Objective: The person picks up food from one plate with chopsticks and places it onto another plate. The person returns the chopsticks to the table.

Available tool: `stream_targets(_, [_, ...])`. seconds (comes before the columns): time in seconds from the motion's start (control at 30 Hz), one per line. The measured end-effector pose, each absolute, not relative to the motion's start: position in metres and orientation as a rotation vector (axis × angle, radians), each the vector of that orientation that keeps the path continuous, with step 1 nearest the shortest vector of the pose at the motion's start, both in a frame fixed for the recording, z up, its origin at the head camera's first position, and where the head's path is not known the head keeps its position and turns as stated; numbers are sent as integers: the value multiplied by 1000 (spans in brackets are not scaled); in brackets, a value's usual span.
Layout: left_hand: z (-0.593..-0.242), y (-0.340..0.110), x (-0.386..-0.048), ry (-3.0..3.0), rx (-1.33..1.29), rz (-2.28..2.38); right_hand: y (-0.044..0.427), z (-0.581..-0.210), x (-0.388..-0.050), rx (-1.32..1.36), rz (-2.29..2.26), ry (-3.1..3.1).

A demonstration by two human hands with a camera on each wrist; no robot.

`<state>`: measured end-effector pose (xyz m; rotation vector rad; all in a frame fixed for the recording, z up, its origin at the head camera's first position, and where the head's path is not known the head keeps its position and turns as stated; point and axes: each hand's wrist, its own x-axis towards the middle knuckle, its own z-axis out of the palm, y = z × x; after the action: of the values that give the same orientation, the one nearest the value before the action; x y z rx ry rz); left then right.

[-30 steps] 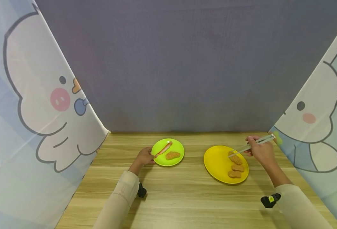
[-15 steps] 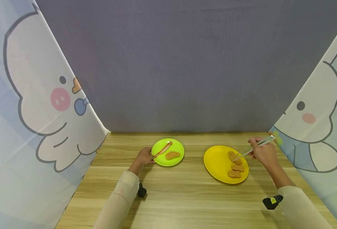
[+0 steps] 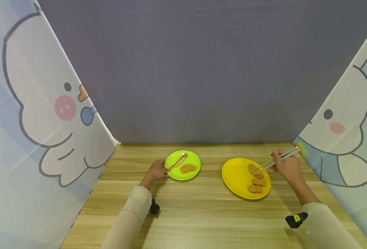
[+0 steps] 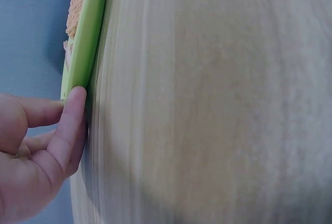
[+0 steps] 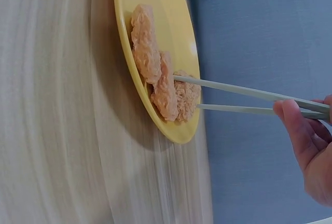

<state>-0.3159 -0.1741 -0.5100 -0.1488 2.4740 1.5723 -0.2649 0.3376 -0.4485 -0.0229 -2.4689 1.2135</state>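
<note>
My left hand (image 3: 158,169) pinches the left rim of a small lime-green plate (image 3: 194,160). On that plate lie a red-and-white shrimp-like strip (image 3: 178,162) and a breaded brown piece (image 3: 188,168). My right hand (image 3: 287,167) holds a pair of pale chopsticks (image 5: 238,89) above the right side of a larger yellow plate (image 3: 234,176). Their tips stand apart at a crumbed fried piece (image 5: 187,97), the farthest of three brown pieces; whether both touch it I cannot tell. The other two, fried nuggets (image 3: 259,182), lie nearer on the plate.
Both plates stand on a wood-grain table (image 3: 196,218), with a gap between them. A grey cloth wall (image 3: 183,76) rises behind the table. Printed cartoon cloths (image 3: 43,103) hang at both sides. Each sleeve carries a small black wrist camera (image 3: 154,206).
The chopstick tips have shifted slightly right and nearer, and now stand spread at the farthest fried piece. My right hand has moved a little right. The left hand and both plates have stayed still.
</note>
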Motion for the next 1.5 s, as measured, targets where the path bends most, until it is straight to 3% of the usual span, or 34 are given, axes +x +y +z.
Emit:
stream_targets(0.57, [-510, -174, -316, 2475, -152, 1571, 335, -444, -265, -57, 1277, -2405])
stream_targets(1.5, [-511, -176, -317, 2477, -126, 1566, 282, -425, -282, -65, 1496, -2338])
